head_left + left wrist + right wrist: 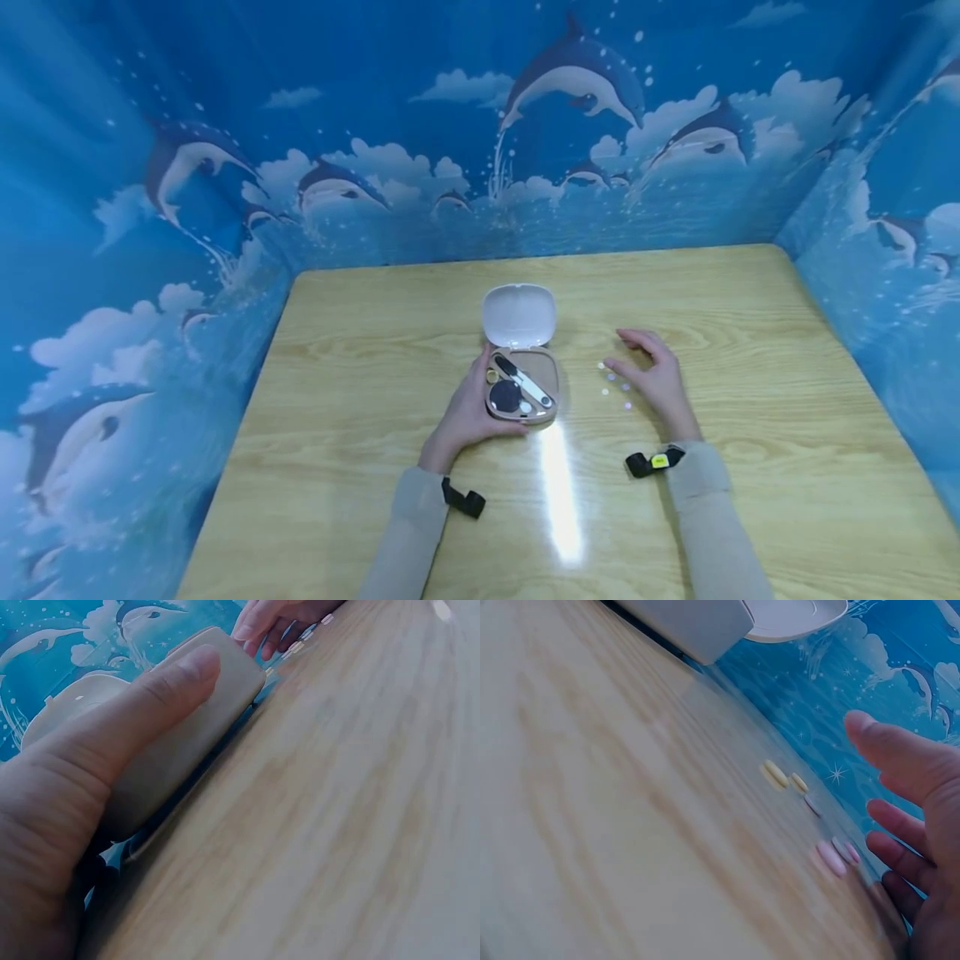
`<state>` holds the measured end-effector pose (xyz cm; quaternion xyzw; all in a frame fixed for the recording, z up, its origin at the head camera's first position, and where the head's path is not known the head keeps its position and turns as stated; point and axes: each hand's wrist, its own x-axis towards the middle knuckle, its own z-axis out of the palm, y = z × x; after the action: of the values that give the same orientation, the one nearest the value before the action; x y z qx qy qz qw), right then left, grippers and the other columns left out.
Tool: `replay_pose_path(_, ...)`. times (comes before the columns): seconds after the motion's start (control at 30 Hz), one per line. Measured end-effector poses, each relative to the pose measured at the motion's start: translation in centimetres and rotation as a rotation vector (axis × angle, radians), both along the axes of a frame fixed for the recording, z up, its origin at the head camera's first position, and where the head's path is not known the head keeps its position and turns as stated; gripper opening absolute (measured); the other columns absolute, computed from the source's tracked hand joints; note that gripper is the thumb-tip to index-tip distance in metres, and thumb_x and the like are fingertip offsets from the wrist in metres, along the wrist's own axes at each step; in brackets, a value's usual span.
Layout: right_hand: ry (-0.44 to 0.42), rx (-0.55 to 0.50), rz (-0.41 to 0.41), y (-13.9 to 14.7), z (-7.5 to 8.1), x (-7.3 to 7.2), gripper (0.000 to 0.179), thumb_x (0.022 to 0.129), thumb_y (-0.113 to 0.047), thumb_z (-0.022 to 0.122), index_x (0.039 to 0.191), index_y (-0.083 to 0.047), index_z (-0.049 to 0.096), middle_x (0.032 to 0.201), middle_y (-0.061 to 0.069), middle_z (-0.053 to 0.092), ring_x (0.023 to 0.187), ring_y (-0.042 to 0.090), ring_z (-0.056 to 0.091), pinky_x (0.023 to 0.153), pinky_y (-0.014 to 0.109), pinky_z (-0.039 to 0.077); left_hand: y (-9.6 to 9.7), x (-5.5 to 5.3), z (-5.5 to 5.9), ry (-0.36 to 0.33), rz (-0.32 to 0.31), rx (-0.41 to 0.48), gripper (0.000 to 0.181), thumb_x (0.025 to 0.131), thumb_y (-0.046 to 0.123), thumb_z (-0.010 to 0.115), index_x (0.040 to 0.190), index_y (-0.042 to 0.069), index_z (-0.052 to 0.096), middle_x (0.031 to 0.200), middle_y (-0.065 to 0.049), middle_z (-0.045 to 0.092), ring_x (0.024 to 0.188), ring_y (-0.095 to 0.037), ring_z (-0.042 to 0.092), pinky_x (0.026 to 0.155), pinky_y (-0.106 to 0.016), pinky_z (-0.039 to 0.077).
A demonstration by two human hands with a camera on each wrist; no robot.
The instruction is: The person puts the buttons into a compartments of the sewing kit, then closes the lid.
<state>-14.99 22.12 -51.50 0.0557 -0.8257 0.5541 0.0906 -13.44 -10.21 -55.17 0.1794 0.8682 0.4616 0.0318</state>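
The open case (537, 363) is located at the far middle of the surface (757, 358), its lid (519, 315) on the far side. Contents include an elongated black-and-white tool (532, 388) and a dark disc (505, 397). The left hand (471, 406) grasps the case's left side. To the right, small pale pieces (611, 377) lie near the right hand (662, 382), which is released. A blue dolphin-print backdrop (420, 142) stands beyond.

One table (337, 375); near far edge, one box (557, 367) with one lid (519, 315). Inside: one elongated tool (534, 390), one dark disc (505, 397), one gold piece (492, 376). Toward table's right edge, six small pieces (830, 859): two yellow, two pink, two grey.
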Motion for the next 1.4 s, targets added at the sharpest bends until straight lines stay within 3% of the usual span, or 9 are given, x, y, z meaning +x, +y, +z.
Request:
replay_pose_path(0.13, 0.005, 0.034, 0.017, 0.6, -1.5, -0.6, 0.056, 0.079, -0.005, 0.083, 0.131, 0.001, 0.061, 0.121, 0.019, 0.058, 0.108, 0.032, 0.05, 0.102, 0.026, 0.036, 0.1, 0.0, -0.1, 0.002, 0.01, 0.003, 0.15, 0.049, 0.053, 0.097, 0.159, 0.035, -0.005, 0.164, 0.0, 0.016, 0.146, -0.028, 0.027, 0.116, -0.052, 0.026)
replay_pose_path(0.3, 0.021, 0.052, 0.029, 1.4, -4.1, -1.5, 0.058, 0.078, -0.008, 0.085, 0.132, -0.005, 0.064, 0.104, 0.017, 0.055, 0.091, 0.025, 0.047, 0.082, 0.021, 0.041, 0.1, 0.0, -0.2, 0.023, 0.013, -0.017, 0.151, 0.049, 0.055, 0.096, 0.16, 0.033, -0.004, 0.165, -0.001, 0.016, 0.146, -0.03, 0.028, 0.116, -0.054, 0.028)
replay_pose_path(0.43, 0.001, 0.099, 0.031, 1.4, -4.1, -1.5, 0.055, 0.078, -0.017, 0.086, 0.129, -0.011, 0.067, 0.088, 0.011, 0.045, 0.078, 0.019, 0.037, 0.066, 0.023, 0.035, 0.1, 0.1, -0.1, 0.018, 0.02, -0.013, 0.15, 0.049, 0.055, 0.096, 0.159, 0.034, -0.004, 0.164, -0.001, 0.017, 0.145, -0.029, 0.028, 0.116, -0.053, 0.028)
replay_pose_path(0.57, -0.033, 0.111, 0.036, 1.3, -3.7, -1.3, 0.052, 0.079, -0.026, 0.086, 0.126, -0.012, 0.069, 0.082, 0.008, 0.039, 0.073, 0.018, 0.033, 0.06, 0.026, 0.032, 0.1, 0.1, -0.1, 0.017, 0.03, -0.023, 0.15, 0.049, 0.056, 0.095, 0.159, 0.034, -0.004, 0.164, -0.001, 0.018, 0.145, -0.029, 0.028, 0.116, -0.052, 0.027)
replay_pose_path(1.07, -0.111, 0.134, 0.041, 0.7, -3.4, -1.1, 0.032, 0.079, -0.027, 0.085, 0.106, -0.011, 0.078, 0.083, 0.005, 0.05, 0.075, 0.016, 0.043, 0.063, 0.024, 0.04, 0.2, 0.1, 0.0, 0.009, 0.045, -0.029, 0.147, 0.05, 0.058, 0.094, 0.159, 0.034, -0.001, 0.163, -0.002, 0.022, 0.145, -0.029, 0.029, 0.116, -0.054, 0.027)
replay_pose_path(1.4, -0.084, 0.225, 0.017, 0.3, -3.1, -1.1, 0.024, 0.078, -0.021, 0.086, 0.098, -0.009, 0.08, 0.081, 0.005, 0.054, 0.071, 0.017, 0.045, 0.059, 0.026, 0.039, 0.3, 0.2, -0.1, 0.008, 0.041, -0.037, 0.146, 0.05, 0.06, 0.093, 0.16, 0.034, -0.001, 0.163, -0.002, 0.021, 0.145, -0.03, 0.029, 0.116, -0.054, 0.027)
